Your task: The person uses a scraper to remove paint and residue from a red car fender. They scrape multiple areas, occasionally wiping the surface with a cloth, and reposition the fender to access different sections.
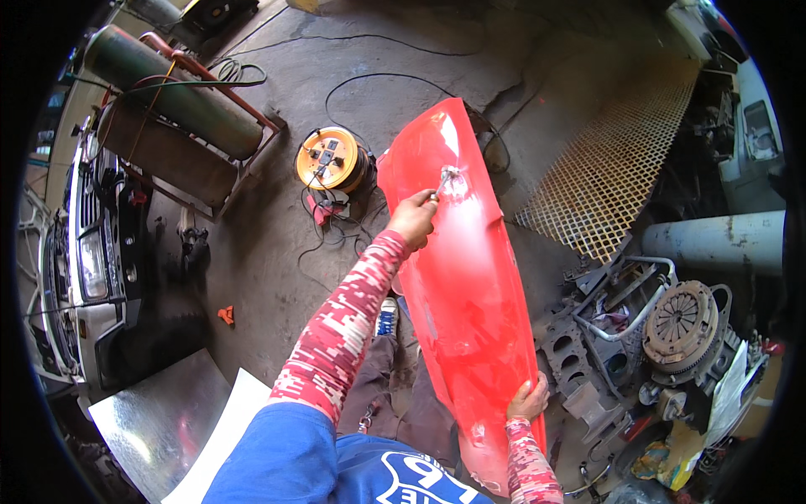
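A long, glossy red car body panel (470, 286), curved like a bumper, stands tilted in front of my body. Pale, dull patches and scuffs mark its surface. Near its upper end, my left hand (411, 220) is closed around the handle of a slim metal tool (442, 185). The tool's tip meets a whitish, rough spot on the panel; its exact kind is too small to make out. Lower down, my right hand (528, 400) grips the panel's right edge, with the fingers partly hidden. Both forearms wear red patterned sleeves.
A yellow cable reel (327, 158) with loose black cords stands left of the panel. Gas cylinders (172, 105) lean on a trolley at upper left, above a car front (92, 260). Metal mesh (609, 168), a clutch cover (678, 323) and scrap parts crowd the right.
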